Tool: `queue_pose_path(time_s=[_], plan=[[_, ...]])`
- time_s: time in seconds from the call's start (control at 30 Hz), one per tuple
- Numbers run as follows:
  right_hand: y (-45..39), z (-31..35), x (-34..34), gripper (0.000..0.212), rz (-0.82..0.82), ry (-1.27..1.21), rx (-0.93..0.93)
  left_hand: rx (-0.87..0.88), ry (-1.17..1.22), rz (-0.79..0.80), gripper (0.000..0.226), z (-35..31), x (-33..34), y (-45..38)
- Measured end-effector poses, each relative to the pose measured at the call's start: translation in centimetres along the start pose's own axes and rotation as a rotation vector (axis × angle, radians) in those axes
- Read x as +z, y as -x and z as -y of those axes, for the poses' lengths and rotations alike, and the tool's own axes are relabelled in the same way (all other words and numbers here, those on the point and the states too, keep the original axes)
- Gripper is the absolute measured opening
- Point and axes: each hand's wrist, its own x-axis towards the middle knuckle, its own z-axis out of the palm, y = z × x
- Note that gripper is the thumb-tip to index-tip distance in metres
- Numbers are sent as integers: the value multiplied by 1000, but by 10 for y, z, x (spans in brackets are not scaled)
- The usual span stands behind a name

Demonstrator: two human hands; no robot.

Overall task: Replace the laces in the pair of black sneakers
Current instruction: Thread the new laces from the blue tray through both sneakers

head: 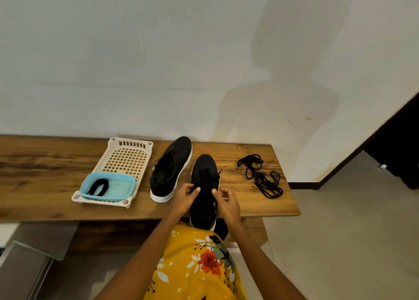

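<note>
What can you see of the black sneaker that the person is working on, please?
The black sneaker looks like knit fabric with a white sole edge. It lies on the wooden table, toe toward the wall, its heel past the near edge above the person's lap. A black lace is still threaded and bunched over the tongue. The left hand and right hand flank its middle, fingers curled at the lacing; their exact grip is unclear. The other sneaker lies beside it, apart.
</note>
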Motion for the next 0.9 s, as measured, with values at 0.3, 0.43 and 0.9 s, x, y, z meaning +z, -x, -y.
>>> queue_pose_path(time_s=[0.3,0.43,0.9], plan=[[4,9,11,36,47,626,42,-76,-237,-11,52,-15,6,19],[-12,14,4,28,-48,647,-13,-44,-116,-47,48,-23,11,4],[-80,25,8,34,-100,703,-43,31,-68,-89,39,-43,27,-48]])
